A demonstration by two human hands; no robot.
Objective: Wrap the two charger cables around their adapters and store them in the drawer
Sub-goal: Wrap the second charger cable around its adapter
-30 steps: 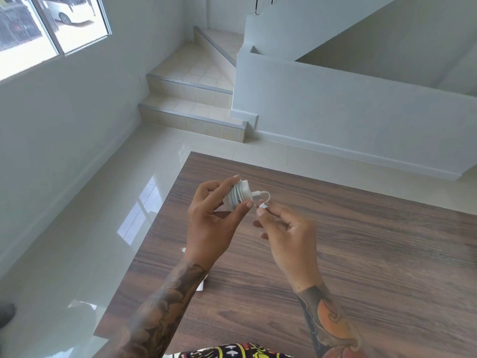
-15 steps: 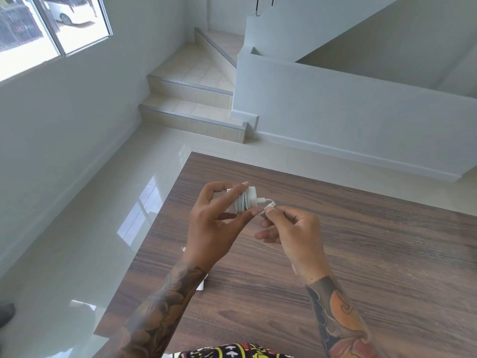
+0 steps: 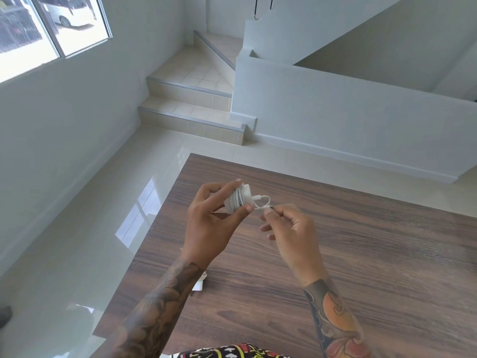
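Head view: the left hand (image 3: 209, 223) holds the white adapter (image 3: 238, 198) above the wooden bench (image 3: 361, 254), at the centre of the frame. Its fingers (image 3: 222, 193) and thumb curl around the adapter body, which carries the white cable (image 3: 262, 201) wound around it in several turns. A short loop of cable leaves the adapter's right end. The right hand (image 3: 291, 228), just right of centre, pinches the cable's free end between thumb and forefinger; the remaining fingers are loosely curled. A second white adapter (image 3: 198, 284) lies on the bench in the lower left of centre, partly hidden behind the left forearm. Tiled stairs (image 3: 191, 99) occupy the upper centre; a window (image 3: 51, 24) fills the upper left corner.
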